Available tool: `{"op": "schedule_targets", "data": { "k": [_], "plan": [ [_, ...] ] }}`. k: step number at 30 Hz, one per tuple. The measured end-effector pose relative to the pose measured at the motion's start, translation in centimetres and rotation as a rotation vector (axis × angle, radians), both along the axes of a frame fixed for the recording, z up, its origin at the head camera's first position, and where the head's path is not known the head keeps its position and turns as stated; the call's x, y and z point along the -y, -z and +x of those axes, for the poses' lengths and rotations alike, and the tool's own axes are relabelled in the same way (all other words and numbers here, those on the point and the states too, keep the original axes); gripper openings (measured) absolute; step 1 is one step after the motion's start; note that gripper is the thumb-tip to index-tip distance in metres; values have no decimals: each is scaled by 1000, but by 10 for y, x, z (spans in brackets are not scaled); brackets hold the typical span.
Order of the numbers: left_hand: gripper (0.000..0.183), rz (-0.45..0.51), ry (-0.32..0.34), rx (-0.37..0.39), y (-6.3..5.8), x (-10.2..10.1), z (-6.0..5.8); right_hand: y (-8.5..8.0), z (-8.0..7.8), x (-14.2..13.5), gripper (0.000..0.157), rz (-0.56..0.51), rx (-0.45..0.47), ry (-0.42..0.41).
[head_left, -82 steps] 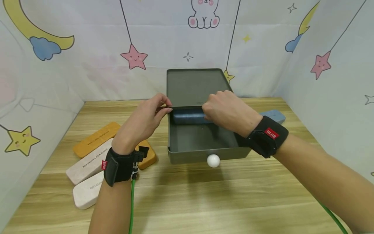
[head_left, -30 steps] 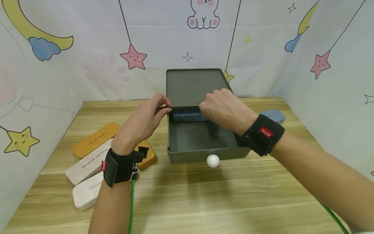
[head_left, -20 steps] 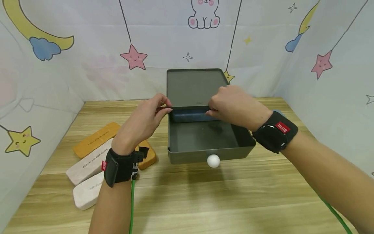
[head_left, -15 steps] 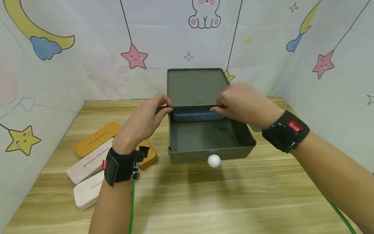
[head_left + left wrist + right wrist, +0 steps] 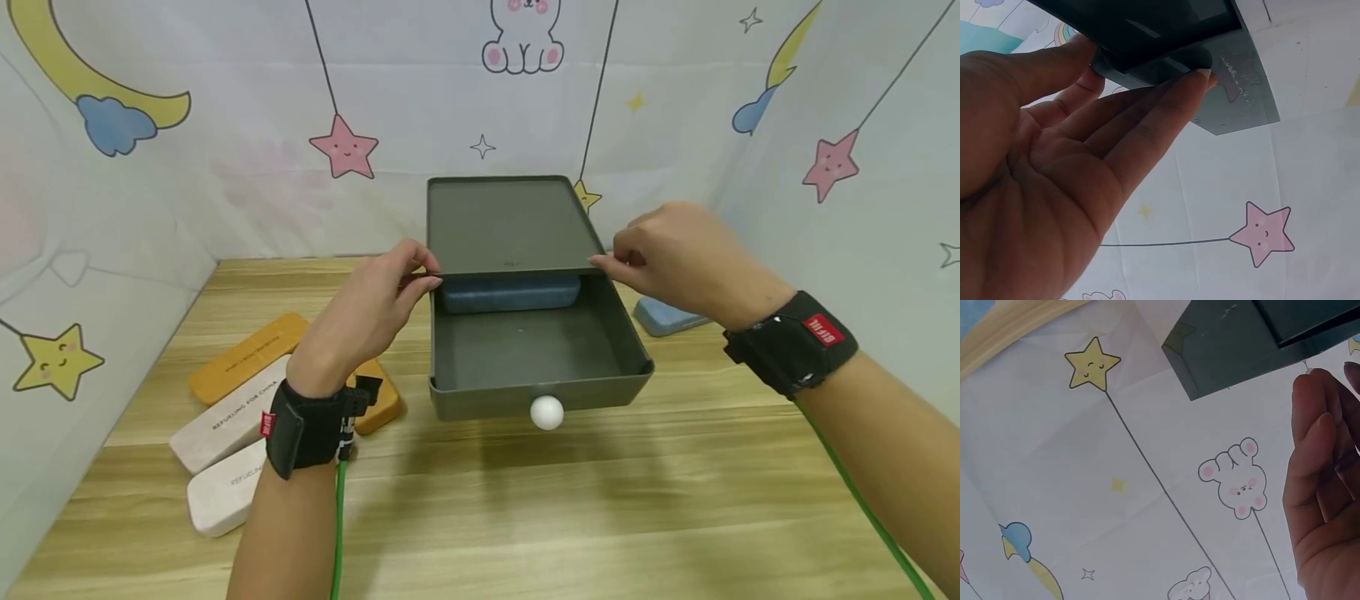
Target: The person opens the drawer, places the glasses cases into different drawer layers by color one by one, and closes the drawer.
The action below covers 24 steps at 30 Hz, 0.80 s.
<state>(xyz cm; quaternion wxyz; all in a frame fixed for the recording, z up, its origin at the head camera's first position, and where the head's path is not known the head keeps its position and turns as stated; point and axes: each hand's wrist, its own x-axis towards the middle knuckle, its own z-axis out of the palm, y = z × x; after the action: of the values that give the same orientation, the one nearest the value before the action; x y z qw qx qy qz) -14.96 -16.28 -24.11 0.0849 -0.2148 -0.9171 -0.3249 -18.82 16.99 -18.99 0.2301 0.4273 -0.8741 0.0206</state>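
Note:
A dark grey drawer box [image 5: 513, 221] stands mid-table, its drawer [image 5: 536, 346] pulled out toward me. The drawer has a white round knob [image 5: 547, 412]. A blue oblong case [image 5: 513, 294] lies across the back of the drawer, partly under the box's top. My left hand [image 5: 367, 304] pinches the box's left front corner; in the left wrist view its fingers [image 5: 1166, 119] lie along the box. My right hand [image 5: 693, 262] is at the right front corner, loosely curled, its thumb at the edge. In the right wrist view its fingers [image 5: 1310, 406] sit just beside the box.
Left of the box lie an orange case [image 5: 247, 354], two whitish cases [image 5: 232, 417] lettered in black, and another orange case [image 5: 382, 400] partly behind the left wrist. A second blue case [image 5: 663, 317] lies to the right. Printed cloth walls enclose the wooden table [image 5: 525, 517].
My right hand has moved right, from over the blue case in the drawer to the box's right corner, uncovering that case. The left hand and the box stay put.

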Motion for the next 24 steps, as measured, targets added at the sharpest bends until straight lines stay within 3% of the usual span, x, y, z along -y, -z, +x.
{"op": "schedule_targets", "data": {
  "k": [10,24],
  "plan": [
    [17,8,-11,8,-1,-1,1,12,-12,-30,47,-33,83,111],
    [17,8,-15,10,-2,-1,2,43,-38,-69,35,-11,268,277]
  ]
}}
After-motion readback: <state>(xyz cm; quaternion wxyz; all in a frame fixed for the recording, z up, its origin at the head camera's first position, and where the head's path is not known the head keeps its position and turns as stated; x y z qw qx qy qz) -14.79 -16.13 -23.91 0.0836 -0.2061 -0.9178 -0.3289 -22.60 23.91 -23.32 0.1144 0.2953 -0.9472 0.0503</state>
